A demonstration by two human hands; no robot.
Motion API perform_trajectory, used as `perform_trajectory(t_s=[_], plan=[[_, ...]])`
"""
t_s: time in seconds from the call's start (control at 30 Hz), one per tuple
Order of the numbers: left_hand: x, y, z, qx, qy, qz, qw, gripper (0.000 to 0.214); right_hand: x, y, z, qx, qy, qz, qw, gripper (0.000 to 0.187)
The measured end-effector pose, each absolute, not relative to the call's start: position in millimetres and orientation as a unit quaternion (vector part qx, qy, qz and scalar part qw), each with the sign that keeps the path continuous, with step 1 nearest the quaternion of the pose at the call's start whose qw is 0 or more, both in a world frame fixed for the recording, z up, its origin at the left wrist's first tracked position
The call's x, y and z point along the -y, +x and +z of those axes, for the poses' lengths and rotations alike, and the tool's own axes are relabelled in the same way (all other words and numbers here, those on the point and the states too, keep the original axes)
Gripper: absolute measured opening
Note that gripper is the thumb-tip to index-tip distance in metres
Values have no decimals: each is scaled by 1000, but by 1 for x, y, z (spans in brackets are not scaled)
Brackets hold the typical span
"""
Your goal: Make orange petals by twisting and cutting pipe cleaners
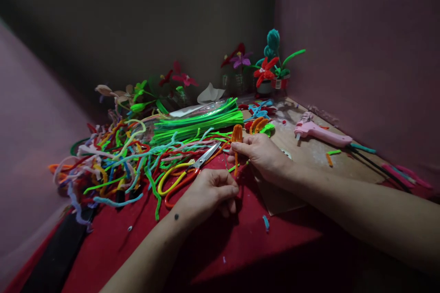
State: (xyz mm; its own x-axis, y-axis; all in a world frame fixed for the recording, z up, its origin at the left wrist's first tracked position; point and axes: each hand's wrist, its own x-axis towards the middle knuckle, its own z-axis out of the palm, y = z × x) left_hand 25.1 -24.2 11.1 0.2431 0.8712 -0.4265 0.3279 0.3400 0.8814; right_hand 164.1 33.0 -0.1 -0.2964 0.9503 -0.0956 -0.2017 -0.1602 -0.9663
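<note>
My right hand (263, 153) pinches an orange pipe cleaner (237, 133) bent into a flat, upright loop, with a tail hanging below the fingers. Just below and left of it, my left hand (217, 188) is closed, thumb against curled fingers; whether anything is between them cannot be made out. Scissors (202, 161) with a yellow and a red handle lie beside the left hand, blades partly apart, pointing toward the right hand. Behind the right hand lie more orange loops (258, 125) next to a bright green piece (267, 129).
A tangled heap of coloured pipe cleaners (120, 155) covers the left side. Green pipe cleaners (199, 121) lie bundled behind the scissors. A pink glue gun (323, 133) rests on a brown board (292, 123) at right, its black cord trailing. Pipe-cleaner flowers (265, 71) stand at the back.
</note>
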Motion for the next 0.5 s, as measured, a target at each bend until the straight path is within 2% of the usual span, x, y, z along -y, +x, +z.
perform_trajectory(t_s=[0.07, 0.17, 0.23, 0.3, 0.37, 0.5], plan=[[22, 19, 13, -586, 535, 269, 546, 17, -31, 164, 1, 474, -388, 674, 413, 19], [19, 12, 15, -577, 530, 415, 462, 17, -26, 164, 2, 510, -358, 702, 346, 17], [19, 11, 15, -550, 527, 469, 447, 22, -23, 163, 2, 536, -329, 717, 301, 16], [19, 13, 15, -537, 533, 475, 449, 24, -19, 163, 1, 553, -306, 729, 264, 17], [20, 15, 14, -547, 540, 467, 437, 16, -17, 162, 0, 568, -300, 727, 242, 18], [19, 14, 10, -560, 549, 471, 403, 10, -17, 165, -3, 594, -304, 705, 239, 17]])
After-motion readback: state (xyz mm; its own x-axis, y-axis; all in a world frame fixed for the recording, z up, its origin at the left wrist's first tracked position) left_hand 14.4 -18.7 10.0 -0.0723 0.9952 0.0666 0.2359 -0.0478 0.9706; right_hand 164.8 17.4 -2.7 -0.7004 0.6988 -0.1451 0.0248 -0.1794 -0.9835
